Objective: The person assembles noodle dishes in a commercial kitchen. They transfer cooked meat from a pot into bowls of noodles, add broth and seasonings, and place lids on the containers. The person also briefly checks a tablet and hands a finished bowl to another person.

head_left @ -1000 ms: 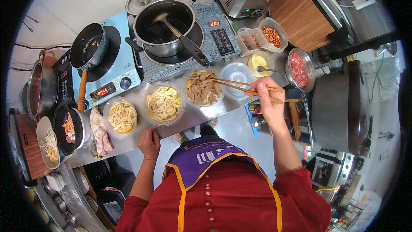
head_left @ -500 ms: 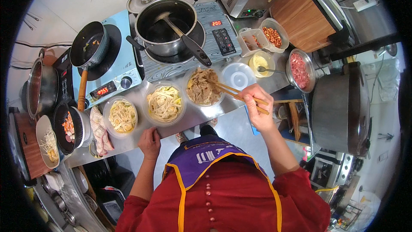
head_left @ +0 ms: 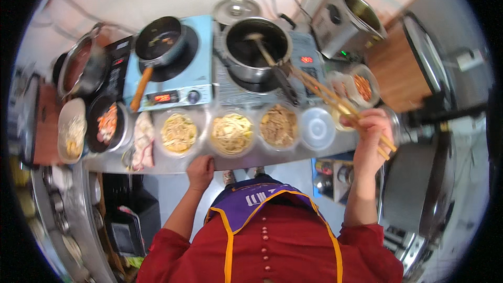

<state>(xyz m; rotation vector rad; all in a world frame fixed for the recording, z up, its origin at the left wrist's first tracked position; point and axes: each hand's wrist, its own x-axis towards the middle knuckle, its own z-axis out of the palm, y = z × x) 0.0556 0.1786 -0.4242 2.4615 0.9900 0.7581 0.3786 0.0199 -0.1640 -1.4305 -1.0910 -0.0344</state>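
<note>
left fingers [head_left: 206,166] curled, fist-like | right fingers [head_left: 375,118] bent, gripping

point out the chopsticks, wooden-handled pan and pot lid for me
chopsticks [head_left: 335,97]: head view, on the bare shafts ahead of the fingers
wooden-handled pan [head_left: 149,48]: head view, on its dark inside
pot lid [head_left: 237,10]: head view, on its knob

head view | is looking steeply down from above the wearer's torso [head_left: 298,241] | is facing across the counter [head_left: 173,163], near edge to far edge | is sitting close, fisheye taking in the near left corner
</note>
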